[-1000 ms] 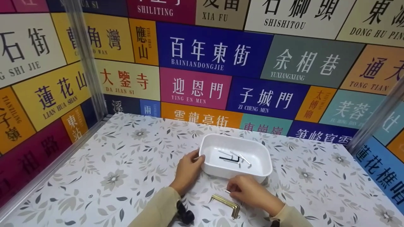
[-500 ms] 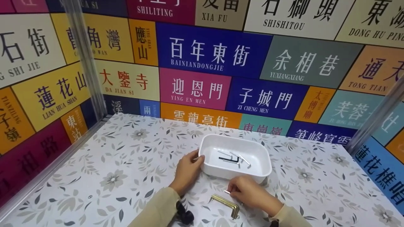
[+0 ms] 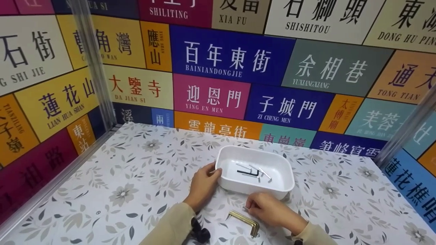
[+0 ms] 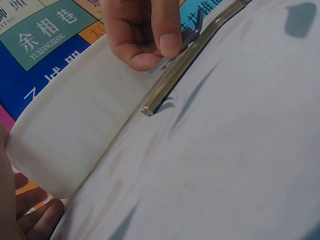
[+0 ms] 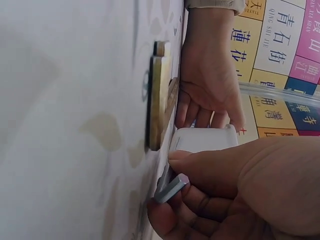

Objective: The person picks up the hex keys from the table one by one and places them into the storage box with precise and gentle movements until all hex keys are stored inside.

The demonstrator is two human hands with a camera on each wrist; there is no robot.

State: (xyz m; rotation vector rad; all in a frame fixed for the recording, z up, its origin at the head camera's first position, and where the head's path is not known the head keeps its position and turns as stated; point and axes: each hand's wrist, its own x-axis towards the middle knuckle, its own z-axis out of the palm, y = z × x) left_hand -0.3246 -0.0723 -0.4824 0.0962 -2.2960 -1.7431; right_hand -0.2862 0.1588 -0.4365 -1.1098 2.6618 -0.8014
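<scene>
In the head view a white plastic box point(image 3: 235, 187) stands on the table, with several silver hex keys and a black hex key point(image 3: 250, 173) inside. My left hand point(image 3: 202, 185) grips its left end, thumb near the rim. Just in front of the box, my right hand point(image 3: 269, 209) pinches a small silver hex key point(image 5: 172, 188) between thumb and fingers. Its short hexagonal end shows in the right wrist view. Brass-coloured hex keys point(image 3: 243, 219) lie close together on the table, beside and below the right hand.
A flower-patterned cloth point(image 3: 102, 204) covers the table. Panels with printed street names point(image 3: 231, 51) enclose it at the back and sides, with clear corner posts point(image 3: 98, 68). A black strap piece point(image 3: 201, 231) sits at the left sleeve.
The small silver hex key has shifted slightly within the right hand's fingers, and less of it shows in the head view. The left hand and the box stay in place.
</scene>
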